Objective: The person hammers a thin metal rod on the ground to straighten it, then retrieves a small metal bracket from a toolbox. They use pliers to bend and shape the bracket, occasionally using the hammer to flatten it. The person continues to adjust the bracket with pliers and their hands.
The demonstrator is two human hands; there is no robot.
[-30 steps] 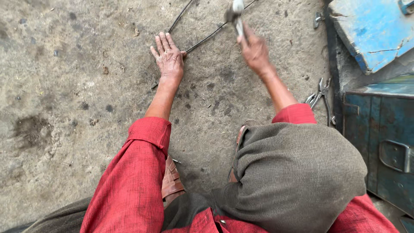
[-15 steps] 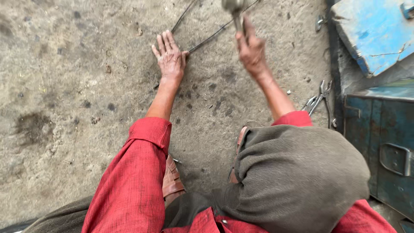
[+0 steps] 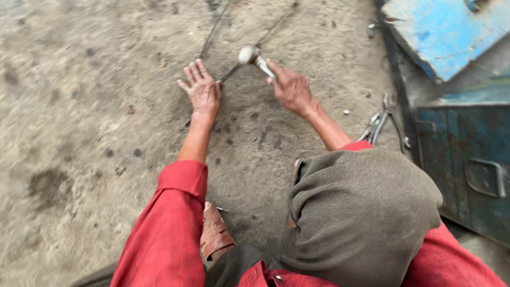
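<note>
Upper middle of the frame: left hand (image 3: pixel 201 91) pressed flat, fingers spread, on the thin bent metal rod (image 3: pixel 232 72) on the concrete floor (image 3: pixel 79 106). Right hand (image 3: pixel 290 87) grips a steel-headed hammer (image 3: pixel 251 55), its head at the rod.

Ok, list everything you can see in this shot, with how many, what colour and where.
metal rods: two, thin and dark, on the ground, running from the top edge down to the left hand
hammer: one, grey metal head, in the right hand, over the rods
pliers: one pair, grey, on the ground beside the box
metal box: one, blue and worn, right edge
blue lid: one, scuffed, top right
ground: grey concrete, stained
sandal: one, brown, bottom centre
sleeves: red
left hand: flat on the rods
right hand: gripping the hammer
</note>
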